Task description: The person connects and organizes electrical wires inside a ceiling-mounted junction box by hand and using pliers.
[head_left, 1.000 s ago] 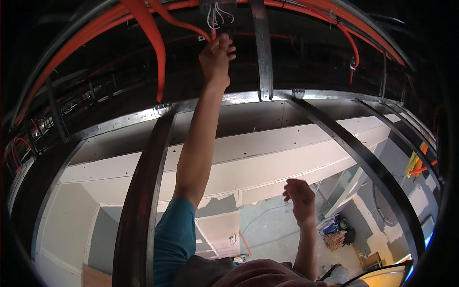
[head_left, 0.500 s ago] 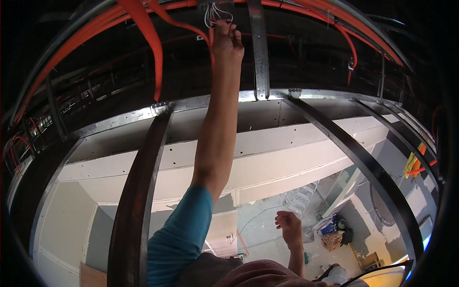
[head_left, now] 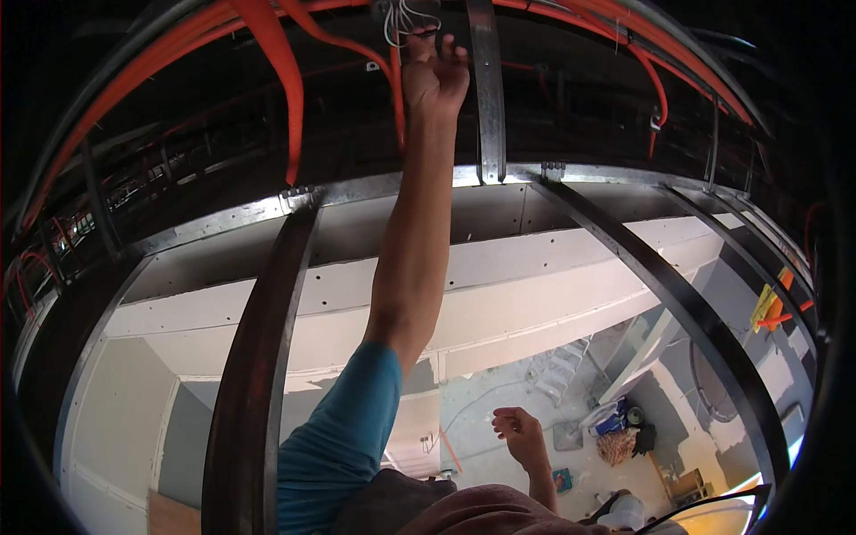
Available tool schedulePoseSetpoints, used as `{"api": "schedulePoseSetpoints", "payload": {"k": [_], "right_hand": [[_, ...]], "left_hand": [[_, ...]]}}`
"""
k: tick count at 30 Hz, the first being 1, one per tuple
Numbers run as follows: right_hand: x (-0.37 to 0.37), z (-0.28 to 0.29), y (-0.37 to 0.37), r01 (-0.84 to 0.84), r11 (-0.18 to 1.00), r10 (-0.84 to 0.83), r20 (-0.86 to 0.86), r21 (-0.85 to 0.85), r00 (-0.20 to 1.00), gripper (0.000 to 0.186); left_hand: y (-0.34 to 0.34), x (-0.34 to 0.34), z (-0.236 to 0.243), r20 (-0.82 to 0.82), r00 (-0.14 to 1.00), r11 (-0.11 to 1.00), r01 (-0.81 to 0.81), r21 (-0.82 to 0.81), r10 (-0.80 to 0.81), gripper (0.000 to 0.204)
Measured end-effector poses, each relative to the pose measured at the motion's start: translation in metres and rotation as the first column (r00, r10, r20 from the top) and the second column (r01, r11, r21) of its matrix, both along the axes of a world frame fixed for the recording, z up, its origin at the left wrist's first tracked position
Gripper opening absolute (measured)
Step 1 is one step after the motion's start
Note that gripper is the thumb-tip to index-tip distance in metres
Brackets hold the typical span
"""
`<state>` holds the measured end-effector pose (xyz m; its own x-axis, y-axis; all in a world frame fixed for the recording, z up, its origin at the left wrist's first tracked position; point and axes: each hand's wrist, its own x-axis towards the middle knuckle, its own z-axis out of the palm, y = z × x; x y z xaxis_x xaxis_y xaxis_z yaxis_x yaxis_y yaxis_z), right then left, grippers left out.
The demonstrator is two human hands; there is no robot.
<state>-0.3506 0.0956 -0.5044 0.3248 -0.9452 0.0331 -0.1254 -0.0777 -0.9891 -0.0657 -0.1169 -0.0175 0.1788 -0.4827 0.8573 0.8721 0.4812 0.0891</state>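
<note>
Dark ceiling space (head_left: 343, 120) holds white wires (head_left: 399, 20) beside a metal strut (head_left: 487, 89); left hand (head_left: 436, 78) is up at them, whether its grip pinches any unclear; right hand (head_left: 523, 434) hangs lower, grip loosely half-spread

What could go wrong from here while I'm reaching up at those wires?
Your bare left hand is at the dangling white wires; if they're live, which I can't tell, you could get a shock.
Your knuckles might scrape the metal channel just to the right.
Your right hand grips no visible support, so overreaching could cost you balance.
</note>
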Motion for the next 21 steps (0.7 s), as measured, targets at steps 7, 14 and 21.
{"api": "schedulePoseSetpoints", "payload": {"k": [7, 14, 21], "right_hand": [[0.010, -0.003, 0.006, -0.033, 0.999, 0.033, 0.027, 0.002, 0.999, 0.020], [0.020, -0.016, 0.010, -0.102, 0.991, 0.093, -0.096, -0.084, 0.991, 0.022], [0.032, 0.098, 0.001, -0.102, 0.835, 0.104, -0.028, -0.540, 0.994, 0.018]], "left_hand": [[0.007, -0.007, 0.002, -0.005, 0.997, 0.996, -0.073, 0.053, 0.073, 0.009], [0.049, 0.011, -0.039, 0.229, 0.918, 0.894, -0.377, 0.242, 0.324, 0.026], [0.061, 0.033, -0.027, 0.196, 0.222, 0.206, -0.974, 0.098, 0.955, 0.010]]}}
